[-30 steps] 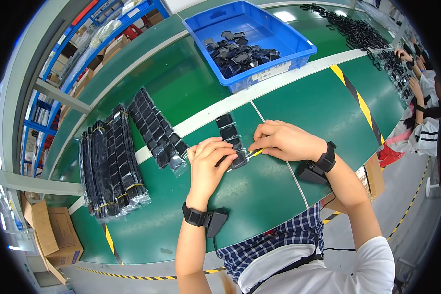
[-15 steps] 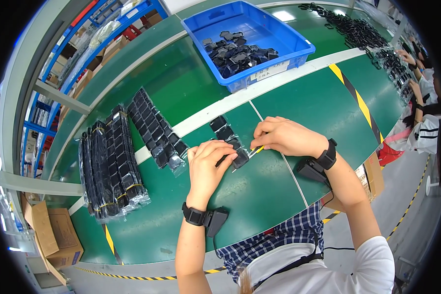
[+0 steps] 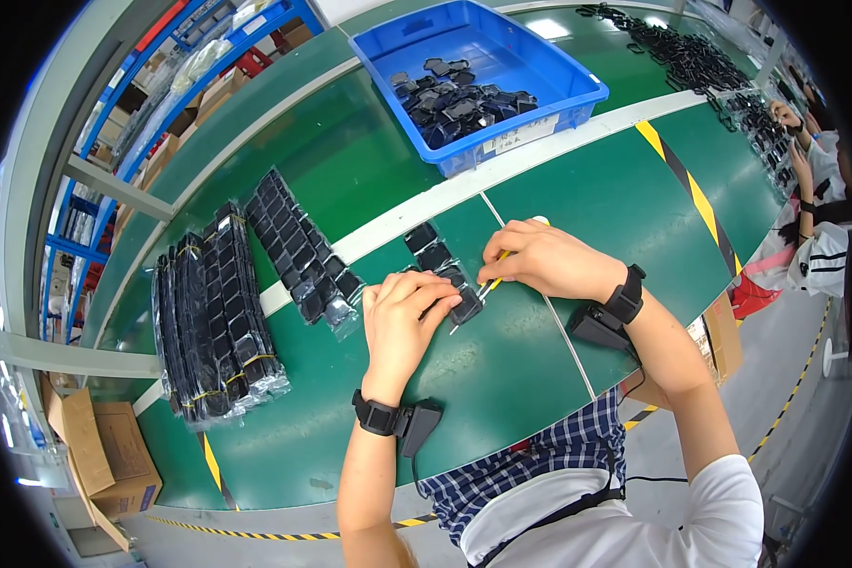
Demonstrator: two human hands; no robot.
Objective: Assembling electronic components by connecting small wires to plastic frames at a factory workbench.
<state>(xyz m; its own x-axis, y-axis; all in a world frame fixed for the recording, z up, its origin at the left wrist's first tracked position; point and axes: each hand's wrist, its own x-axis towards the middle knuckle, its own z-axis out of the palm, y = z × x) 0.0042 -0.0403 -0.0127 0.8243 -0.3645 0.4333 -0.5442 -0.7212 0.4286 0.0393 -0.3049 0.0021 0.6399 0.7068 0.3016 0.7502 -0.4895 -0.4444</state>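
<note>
A short strip of square black parts in clear film (image 3: pixel 433 254) lies on the green table in front of me. My left hand (image 3: pixel 409 308) is closed at the strip's near end, thumb and fingers against the last black part (image 3: pixel 467 305). My right hand (image 3: pixel 549 260) pinches a slim yellow-and-black tool (image 3: pixel 495 282), its silvery tip at the edge of that same part. Whether the tip touches the part is too small to tell. A thin pale piece sticks out below the strip's near end. Each wrist wears a black strap with a small black device.
To the left lie a longer film strip of black parts (image 3: pixel 298 251) and banded stacks of such strips (image 3: pixel 220 312). A blue tub (image 3: pixel 435 156) holding loose black parts stands beyond. An open carton (image 3: pixel 128 454) is at far left; other people work at far right.
My right hand has shifted slightly left and up, and the yellow-and-black tool now stands more upright. My left hand stays at the strip's near end.
</note>
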